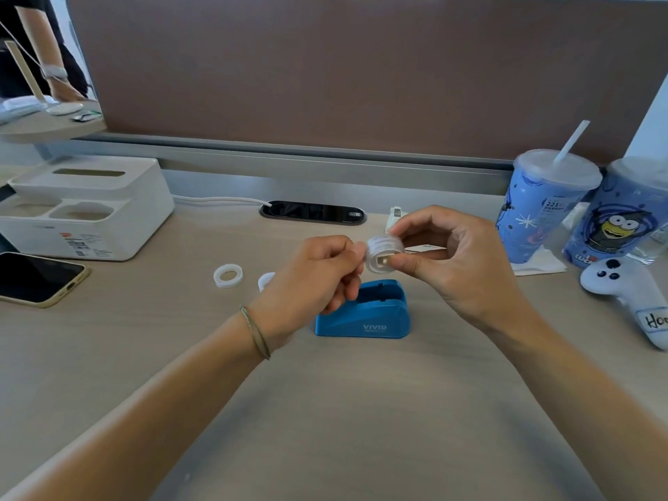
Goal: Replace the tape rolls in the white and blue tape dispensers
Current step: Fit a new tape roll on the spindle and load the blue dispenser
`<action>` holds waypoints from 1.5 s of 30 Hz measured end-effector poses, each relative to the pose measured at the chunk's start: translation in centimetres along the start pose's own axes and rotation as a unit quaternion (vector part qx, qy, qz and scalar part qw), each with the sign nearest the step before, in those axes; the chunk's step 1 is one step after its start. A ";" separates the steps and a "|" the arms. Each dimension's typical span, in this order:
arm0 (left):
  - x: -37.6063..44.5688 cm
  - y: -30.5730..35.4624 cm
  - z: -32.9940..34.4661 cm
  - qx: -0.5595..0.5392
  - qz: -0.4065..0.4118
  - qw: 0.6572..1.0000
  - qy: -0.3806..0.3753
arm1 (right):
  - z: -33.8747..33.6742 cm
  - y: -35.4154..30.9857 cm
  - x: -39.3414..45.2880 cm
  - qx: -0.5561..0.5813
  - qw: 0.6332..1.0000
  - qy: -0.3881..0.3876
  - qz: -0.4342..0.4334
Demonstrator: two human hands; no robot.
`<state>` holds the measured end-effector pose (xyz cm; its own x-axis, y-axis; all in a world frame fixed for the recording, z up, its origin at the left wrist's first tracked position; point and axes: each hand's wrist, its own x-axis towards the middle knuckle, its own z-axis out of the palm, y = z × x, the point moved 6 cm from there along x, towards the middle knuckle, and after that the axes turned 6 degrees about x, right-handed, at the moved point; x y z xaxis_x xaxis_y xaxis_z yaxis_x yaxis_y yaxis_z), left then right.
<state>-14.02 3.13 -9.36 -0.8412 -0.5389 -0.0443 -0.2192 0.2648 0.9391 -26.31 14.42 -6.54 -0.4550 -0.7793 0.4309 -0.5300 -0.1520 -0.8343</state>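
Observation:
Both my hands hold a clear tape roll (384, 252) on a white hub above the desk. My right hand (452, 262) pinches its right side between thumb and fingers; my left hand (318, 276) grips its left edge with closed fingers. Directly below stands the blue tape dispenser (365, 312), its roll slot empty. A white ring-shaped tape core (228, 275) lies on the desk to the left, and a second small white piece (266, 280) peeks out behind my left wrist. The white dispenser (395, 215) is mostly hidden behind my right hand.
A white tissue box organiser (86, 207) and a phone (36, 278) sit at the left. Two blue lidded cups (542, 207) and a white controller (629, 294) stand at the right. A black cable port (312, 212) lies under the brown partition.

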 end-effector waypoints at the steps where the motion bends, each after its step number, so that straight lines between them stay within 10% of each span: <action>1: 0.1 -0.1 -0.1 0.003 0.000 1.000 -0.001 | -0.1 0.1 0.0 0.002 1.000 -0.001 0.003; 10: 0.1 -1.2 -1.3 0.326 0.037 0.938 0.110 | 1.0 1.8 -0.1 -0.097 0.989 -0.099 0.042; 24: 0.6 -2.4 -0.8 0.312 0.039 0.946 0.075 | 1.5 1.6 -0.3 -0.229 0.961 -0.154 -0.024; 38: 0.5 -2.2 -0.9 0.331 0.037 0.939 0.079 | 2.0 7.6 -1.1 0.128 0.969 -0.079 0.198; 45: 0.0 -0.8 -2.3 0.368 0.069 0.920 0.117 | 2.1 4.6 -0.4 0.011 0.990 -0.091 0.111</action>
<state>-12.68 1.09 -9.32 -0.7760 -0.5935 0.2136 -0.4657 0.7674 0.4407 -27.12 12.76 -11.28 -0.4210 -0.8913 0.1683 -0.4137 0.0236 -0.9101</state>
